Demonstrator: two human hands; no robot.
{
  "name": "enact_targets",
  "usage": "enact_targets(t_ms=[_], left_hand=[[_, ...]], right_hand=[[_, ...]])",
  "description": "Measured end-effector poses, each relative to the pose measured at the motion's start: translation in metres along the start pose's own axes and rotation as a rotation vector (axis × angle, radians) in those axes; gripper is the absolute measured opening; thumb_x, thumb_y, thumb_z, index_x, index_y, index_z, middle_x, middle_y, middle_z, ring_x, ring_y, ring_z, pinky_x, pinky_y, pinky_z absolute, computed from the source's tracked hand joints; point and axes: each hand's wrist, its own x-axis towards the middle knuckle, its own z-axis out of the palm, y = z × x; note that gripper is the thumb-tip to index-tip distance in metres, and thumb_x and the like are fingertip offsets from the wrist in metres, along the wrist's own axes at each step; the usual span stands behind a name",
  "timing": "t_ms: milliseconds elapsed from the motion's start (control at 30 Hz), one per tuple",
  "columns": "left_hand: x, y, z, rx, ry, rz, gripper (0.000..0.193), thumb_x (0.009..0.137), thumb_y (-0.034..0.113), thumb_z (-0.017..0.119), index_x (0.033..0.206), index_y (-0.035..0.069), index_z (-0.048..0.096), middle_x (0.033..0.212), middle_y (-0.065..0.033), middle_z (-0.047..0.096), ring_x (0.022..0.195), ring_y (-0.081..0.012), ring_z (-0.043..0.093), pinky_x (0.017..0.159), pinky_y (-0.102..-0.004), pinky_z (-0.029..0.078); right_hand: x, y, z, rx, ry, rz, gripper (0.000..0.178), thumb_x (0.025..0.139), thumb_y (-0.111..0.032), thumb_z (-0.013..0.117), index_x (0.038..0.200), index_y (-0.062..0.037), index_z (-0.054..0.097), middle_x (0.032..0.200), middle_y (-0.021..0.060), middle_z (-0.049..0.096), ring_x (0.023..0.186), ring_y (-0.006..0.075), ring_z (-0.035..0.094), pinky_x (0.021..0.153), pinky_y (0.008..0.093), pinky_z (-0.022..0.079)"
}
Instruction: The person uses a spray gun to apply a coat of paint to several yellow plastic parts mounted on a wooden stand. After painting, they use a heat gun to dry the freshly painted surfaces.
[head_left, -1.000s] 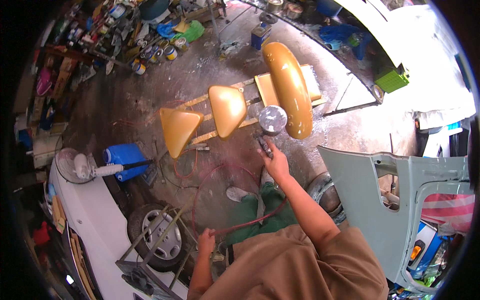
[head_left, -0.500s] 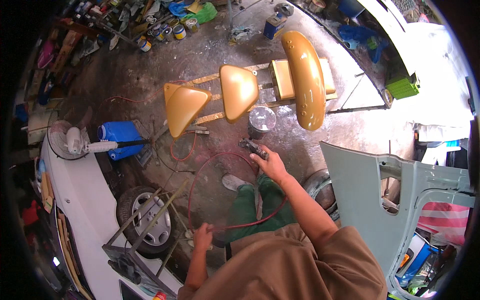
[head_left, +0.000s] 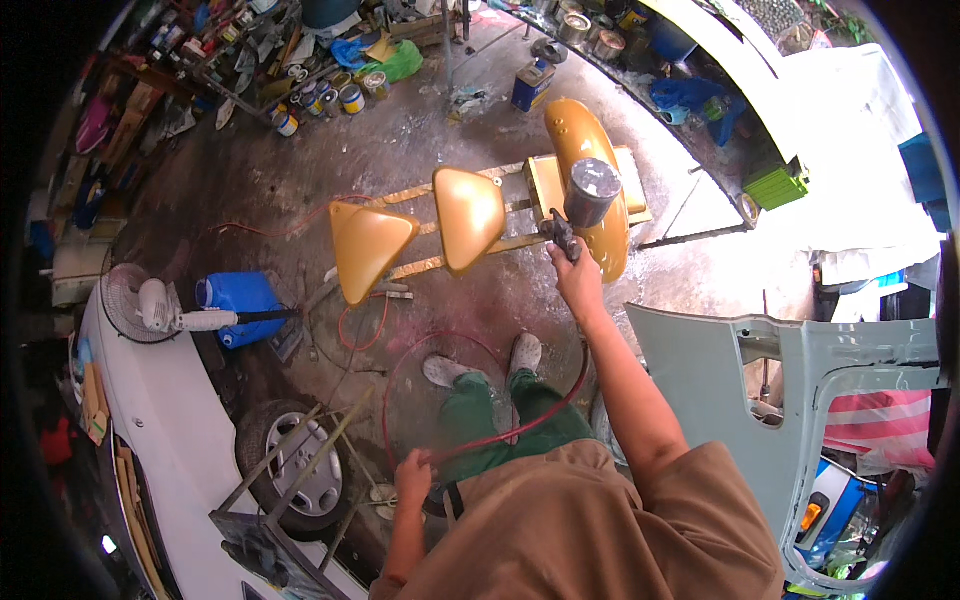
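Right hand grips a spray gun in front of the curved fender, far and right; left hand, well apart and nearer, clasps the red hose. Gold covers the visible faces of fender and panels (undersides are hidden), so what remains is unclear.

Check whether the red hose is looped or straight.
Looped: the hose curves across the trousers from the left hand, and another arc shows against the floor.
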Motion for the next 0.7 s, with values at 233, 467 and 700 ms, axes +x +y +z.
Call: enact_targets(t_ms=[233, 467, 700], left_hand=[[0.031, -0.02, -0.046, 0.066, 0.021, -0.026, 0.028, 0.097, 0.03, 0.06, 0.093, 0.002, 0.058, 0.084, -0.0263, 0.062, 0.086, -0.0504, 0.059, 0.07, -0.0506, 0.046], [0.059, -0.032, -0.076, 0.04, -0.05, 0.061, 0.019, 0.094, 0.021, 0.062, 0.101, 0.004, 0.062, 0.094, -0.0236, 0.067, 0.094, -0.0459, 0.064, 0.075, -0.0489, 0.049], [0.074, -0.03, -0.096, -0.008, -0.085, 0.09, 0.019, 0.089, 0.009, 0.063, 0.107, 0.003, 0.065, 0.101, -0.0211, 0.071, 0.102, -0.04, 0.067, 0.082, -0.0446, 0.053]], right_hand=[[0.029, -0.053, 0.007, 0.169, -0.166, 0.374, 0.058, 0.092, -0.042, 0.067, 0.127, 0.0035, 0.058, 0.112, 0.0294, 0.068, 0.105, 0.0453, 0.066, 0.091, 0.0467, 0.051], [0.046, -0.045, 0.031, 0.005, -0.064, 0.343, 0.057, 0.092, -0.042, 0.066, 0.124, 0.0036, 0.059, 0.111, 0.0302, 0.067, 0.103, 0.0428, 0.067, 0.089, 0.0482, 0.051], [0.083, -0.076, 0.037, 0.212, 0.039, 0.29, 0.039, 0.094, -0.039, 0.066, 0.108, -0.0034, 0.06, 0.071, 0.0095, 0.065, 0.052, 0.0197, 0.061, 0.045, 0.0332, 0.047]])
